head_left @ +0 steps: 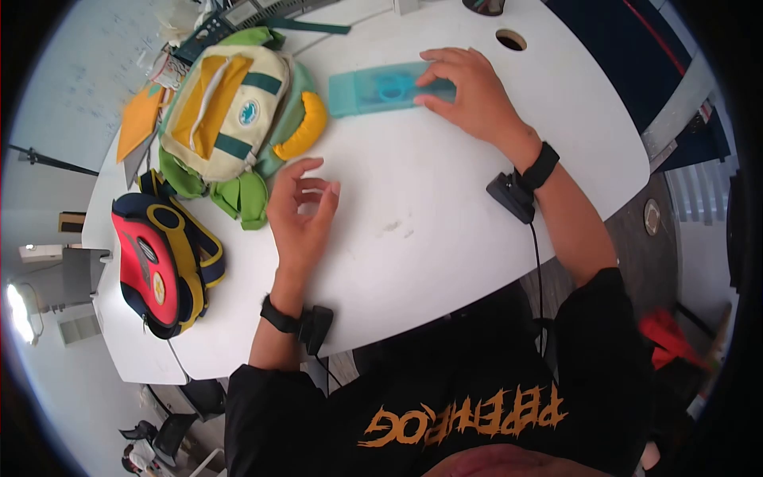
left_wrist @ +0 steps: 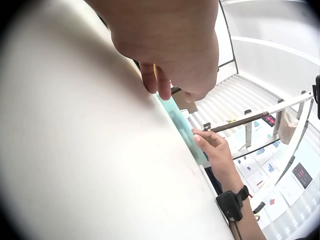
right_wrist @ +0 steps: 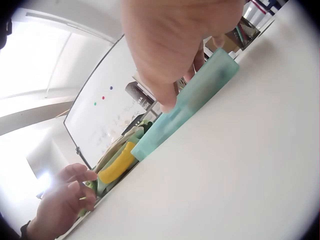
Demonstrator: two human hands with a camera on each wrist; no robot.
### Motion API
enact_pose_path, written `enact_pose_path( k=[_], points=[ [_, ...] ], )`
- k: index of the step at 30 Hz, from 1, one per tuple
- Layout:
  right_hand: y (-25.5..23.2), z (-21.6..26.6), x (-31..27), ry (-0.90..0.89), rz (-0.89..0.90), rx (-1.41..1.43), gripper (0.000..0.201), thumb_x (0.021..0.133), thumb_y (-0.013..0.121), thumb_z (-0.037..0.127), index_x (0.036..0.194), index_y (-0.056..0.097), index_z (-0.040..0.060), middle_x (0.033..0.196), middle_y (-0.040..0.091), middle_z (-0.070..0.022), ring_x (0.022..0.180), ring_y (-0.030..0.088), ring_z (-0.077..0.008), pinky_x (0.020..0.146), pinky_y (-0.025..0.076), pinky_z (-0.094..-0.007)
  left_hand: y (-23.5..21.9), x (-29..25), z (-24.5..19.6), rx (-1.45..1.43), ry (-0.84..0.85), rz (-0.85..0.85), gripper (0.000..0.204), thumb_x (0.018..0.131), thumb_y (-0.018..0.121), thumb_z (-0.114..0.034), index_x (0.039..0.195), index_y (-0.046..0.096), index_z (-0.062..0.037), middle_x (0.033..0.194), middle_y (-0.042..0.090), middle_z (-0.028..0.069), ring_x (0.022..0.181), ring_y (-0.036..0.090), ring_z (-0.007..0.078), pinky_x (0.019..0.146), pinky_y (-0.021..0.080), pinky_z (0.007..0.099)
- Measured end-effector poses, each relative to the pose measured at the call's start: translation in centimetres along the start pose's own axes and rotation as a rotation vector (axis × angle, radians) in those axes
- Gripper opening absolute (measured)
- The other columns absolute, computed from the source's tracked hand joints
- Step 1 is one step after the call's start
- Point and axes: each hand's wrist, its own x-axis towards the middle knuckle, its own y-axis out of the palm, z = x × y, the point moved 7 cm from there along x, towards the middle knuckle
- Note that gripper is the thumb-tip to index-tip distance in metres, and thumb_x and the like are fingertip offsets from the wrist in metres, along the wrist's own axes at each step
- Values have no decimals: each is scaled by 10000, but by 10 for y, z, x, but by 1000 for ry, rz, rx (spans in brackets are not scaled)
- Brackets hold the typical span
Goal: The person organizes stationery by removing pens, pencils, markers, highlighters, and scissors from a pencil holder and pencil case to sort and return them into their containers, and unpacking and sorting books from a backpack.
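A translucent teal pencil case [head_left: 343,94] lies on the white table, with blue ring shapes and darker things showing through its lid. My right hand [head_left: 481,94] straddles its right end and holds it across the width. In the right wrist view the thumb [right_wrist: 168,104] is at the near top edge of the case [right_wrist: 187,107], and the other fingers go down behind it. My left hand [head_left: 300,219] hovers over the table with loosely bent fingers and nothing in them. It is nearest to the cream and green backpack [head_left: 230,111], which has a yellow padded handle [head_left: 306,127].
Left of my left hand lies a red and navy bag [head_left: 151,258] with yellow trim. Orange folders [head_left: 141,119] stand behind the backpack. A cable hole [head_left: 511,40] and a dark pen cup [head_left: 483,6] are at the back right. Cables hang from both wrist cameras.
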Motion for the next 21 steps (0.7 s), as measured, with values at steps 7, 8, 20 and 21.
enact_pose_path(
  k=[7,8,20,21],
  points=[
    [1,-5,2,100,130,-3,425,901,828,327,1257,685,145,1340,677,-103,1327,581,-306,1212,319,-602,-1,0,6,-10,-14,1,372,950,760,-18,1300,636,0,1273,682,71,957,699,119,827,588,272],
    [-1,-6,3,108,151,-5,462,896,832,334,1283,679,134,1328,678,-96,1310,587,-305,1200,337,-572,-1,0,7,-10,-5,7,373,949,761,-14,1300,637,-4,1275,682,69,961,699,119,828,587,271],
    [-10,-29,3,248,172,-147,655,854,858,379,1410,640,110,1282,687,-107,1217,617,-304,1130,409,-467,-2,-2,5,3,0,-3,361,947,758,-3,1287,636,-11,1271,689,68,965,703,121,800,585,268],
    [-13,-38,2,356,190,-186,665,863,850,383,1429,629,112,1302,679,-109,1247,605,-306,1139,404,-490,-2,0,6,-6,-5,7,361,946,760,-4,1286,637,-12,1269,690,68,964,703,122,797,585,268]
  ],
)
